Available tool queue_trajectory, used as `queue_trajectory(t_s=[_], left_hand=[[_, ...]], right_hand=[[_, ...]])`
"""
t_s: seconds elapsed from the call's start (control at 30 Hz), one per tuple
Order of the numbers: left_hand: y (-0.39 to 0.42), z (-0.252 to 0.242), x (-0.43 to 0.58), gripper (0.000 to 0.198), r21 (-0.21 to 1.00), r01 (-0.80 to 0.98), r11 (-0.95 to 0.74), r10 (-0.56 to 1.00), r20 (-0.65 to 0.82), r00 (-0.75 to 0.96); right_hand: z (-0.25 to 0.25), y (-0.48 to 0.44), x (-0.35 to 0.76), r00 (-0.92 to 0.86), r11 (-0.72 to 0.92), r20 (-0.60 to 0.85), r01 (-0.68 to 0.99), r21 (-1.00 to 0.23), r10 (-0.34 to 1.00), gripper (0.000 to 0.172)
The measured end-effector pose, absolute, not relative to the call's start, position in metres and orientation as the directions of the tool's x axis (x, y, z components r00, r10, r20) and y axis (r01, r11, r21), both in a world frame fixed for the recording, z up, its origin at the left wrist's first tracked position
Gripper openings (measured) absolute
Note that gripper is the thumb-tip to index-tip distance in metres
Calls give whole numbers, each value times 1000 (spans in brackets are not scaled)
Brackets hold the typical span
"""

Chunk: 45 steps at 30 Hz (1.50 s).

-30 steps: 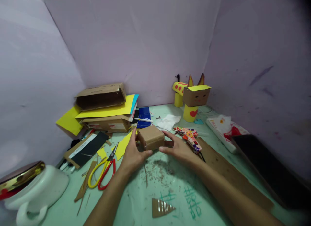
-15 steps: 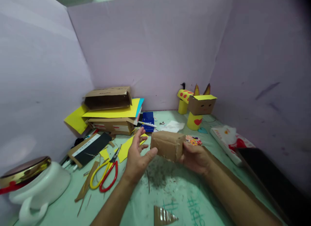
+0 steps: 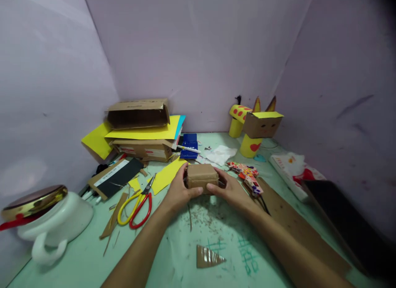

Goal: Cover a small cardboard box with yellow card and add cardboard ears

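— Where is the small brown cardboard box (image 3: 202, 177)?

— Squarely between your two hands, low over the pale green tabletop (image 3: 173, 255) (your thumbs hide whether its base touches).

— And my hands?

— Your left hand (image 3: 178, 193) clasps the box's left side and your right hand (image 3: 231, 190) clasps its right side. Both thumbs press along the front lower edge and nearly meet. Your forearms come in from below and converge on it. The scissors with yellow and red handles (image 3: 136, 203) lie near your left hand, on its left.
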<state>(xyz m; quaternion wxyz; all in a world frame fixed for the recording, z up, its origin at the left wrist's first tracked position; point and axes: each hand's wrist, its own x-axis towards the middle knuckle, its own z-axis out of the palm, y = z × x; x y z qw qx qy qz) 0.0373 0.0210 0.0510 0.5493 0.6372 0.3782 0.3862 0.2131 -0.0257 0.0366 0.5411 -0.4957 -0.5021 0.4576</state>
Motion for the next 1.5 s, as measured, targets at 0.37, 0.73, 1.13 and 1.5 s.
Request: queue_trajectory(t_s=[0.37,0.73,1.13,1.5], left_hand=[[19,57,22,106,805,436,-401,810,89,579],[25,68,17,91,803,429,-414,810,111,575],[26,65,18,96,752,482,-449,779,65,624],[26,65,25,92,883,363,-298,901,135,412]], right_hand=[[32,-28,217,-14,147,146,131,-980,989,103],[31,-31,219,-78,229,217,226,-947,973,97],[35,-37,223,-158,182,143,273,-945,977,111],[55,-37,218,237,283,349,270,-920,907,22]])
